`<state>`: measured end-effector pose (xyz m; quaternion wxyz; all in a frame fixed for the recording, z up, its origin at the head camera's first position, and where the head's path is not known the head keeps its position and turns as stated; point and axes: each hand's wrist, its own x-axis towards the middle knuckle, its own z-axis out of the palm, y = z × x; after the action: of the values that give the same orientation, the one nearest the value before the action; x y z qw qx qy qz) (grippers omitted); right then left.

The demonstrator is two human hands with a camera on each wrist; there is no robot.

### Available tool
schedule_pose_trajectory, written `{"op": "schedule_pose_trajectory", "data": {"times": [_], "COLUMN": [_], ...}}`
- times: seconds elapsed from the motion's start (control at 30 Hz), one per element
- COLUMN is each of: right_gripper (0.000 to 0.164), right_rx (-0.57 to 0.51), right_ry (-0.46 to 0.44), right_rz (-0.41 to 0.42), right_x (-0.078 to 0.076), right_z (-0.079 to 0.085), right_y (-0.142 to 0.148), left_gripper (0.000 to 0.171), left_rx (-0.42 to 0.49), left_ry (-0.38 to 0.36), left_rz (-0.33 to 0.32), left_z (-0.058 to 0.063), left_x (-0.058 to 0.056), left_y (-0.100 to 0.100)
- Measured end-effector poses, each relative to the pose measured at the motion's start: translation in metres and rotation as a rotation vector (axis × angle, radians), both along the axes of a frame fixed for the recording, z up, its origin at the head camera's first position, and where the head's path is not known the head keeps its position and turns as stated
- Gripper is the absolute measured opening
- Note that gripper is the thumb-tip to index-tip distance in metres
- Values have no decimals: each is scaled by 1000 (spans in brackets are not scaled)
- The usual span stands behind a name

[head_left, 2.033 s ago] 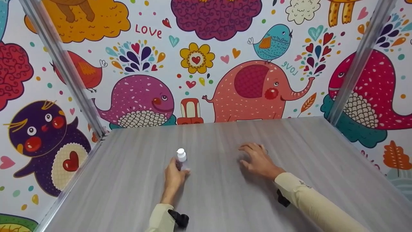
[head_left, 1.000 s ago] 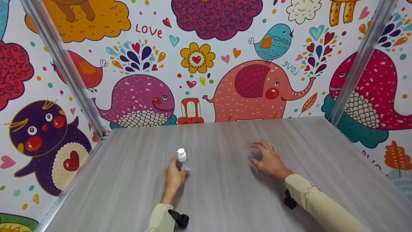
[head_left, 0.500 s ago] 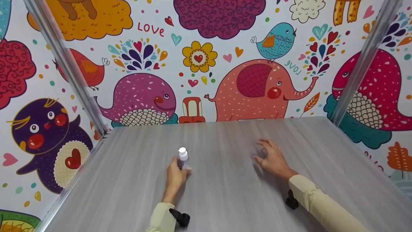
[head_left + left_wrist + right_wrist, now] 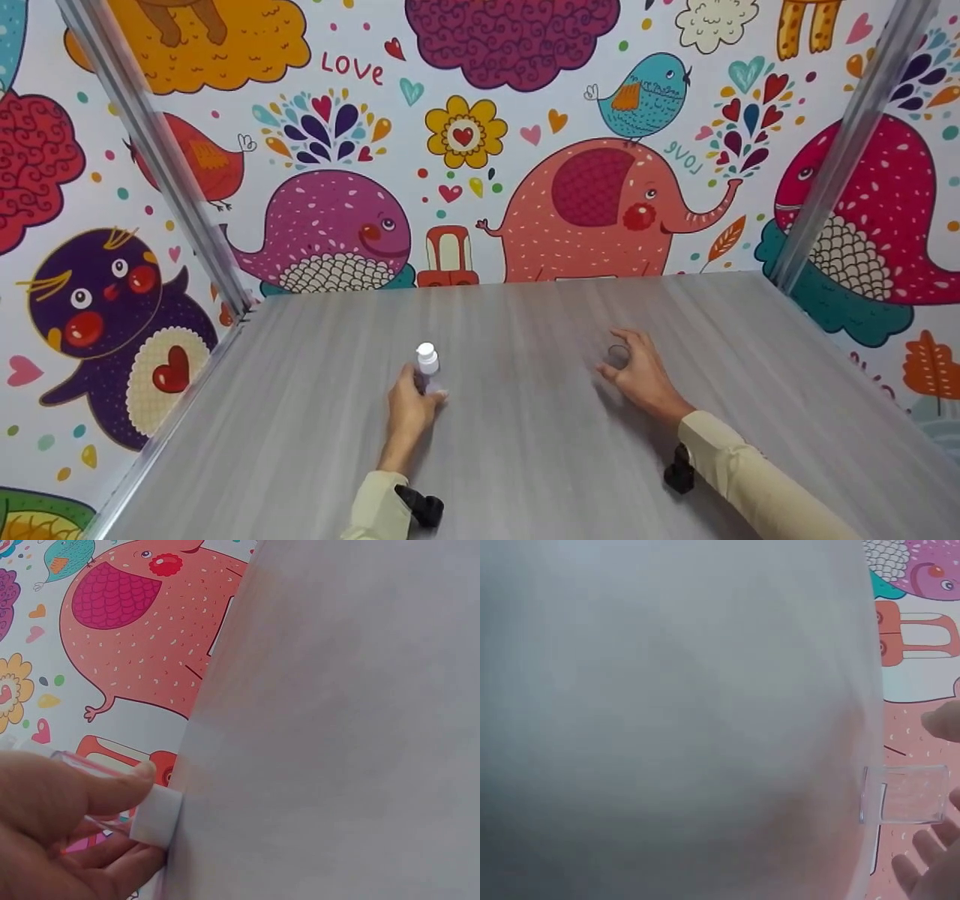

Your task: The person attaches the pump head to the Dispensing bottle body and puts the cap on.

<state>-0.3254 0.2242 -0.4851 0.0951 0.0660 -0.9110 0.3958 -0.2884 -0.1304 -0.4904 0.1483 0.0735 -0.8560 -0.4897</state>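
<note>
Currently, the left hand [image 4: 409,411] grips an upright white-topped pump bottle [image 4: 428,365] on the grey table's [image 4: 517,457] left; rightward, the right hand [image 4: 646,381] spreads, thumb and fingers apart, around a clear cylindrical cup [image 4: 907,795].

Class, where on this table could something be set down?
The grey wood-grain table is bare between left grip and right grip, left of the left grip, and towards the white patterned wall. Crowded: around the white-capped clear bottle the left grip holds, and the clear round container by the right grip.
</note>
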Motion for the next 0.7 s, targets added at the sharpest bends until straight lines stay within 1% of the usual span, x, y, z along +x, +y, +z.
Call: {"op": "schedule_pose_trajectory", "data": {"times": [0.17,0.3,0.43,0.7], "right_gripper": [71,71,71,73], "right_rx": [-70,-92,-111,-157], "right_ry": [-67,-89,-109,-170], "right_rz": [-33,-54,-69,-94], "right_x": [2,2,2,2], "right_z": [3,4,3,2], "right_y": [-1,-2,-2,0], "left_gripper": [36,36,36,36], "left_rx": [-13,-31,-24,-31], "left_ry": [6,-2,-15,-10], "left_rz": [0,10,9,15], "left_z": [1,0,-1,-1], "left_x": [-1,-2,-1,-1], "left_y": [-1,-1,-1,-1]}}
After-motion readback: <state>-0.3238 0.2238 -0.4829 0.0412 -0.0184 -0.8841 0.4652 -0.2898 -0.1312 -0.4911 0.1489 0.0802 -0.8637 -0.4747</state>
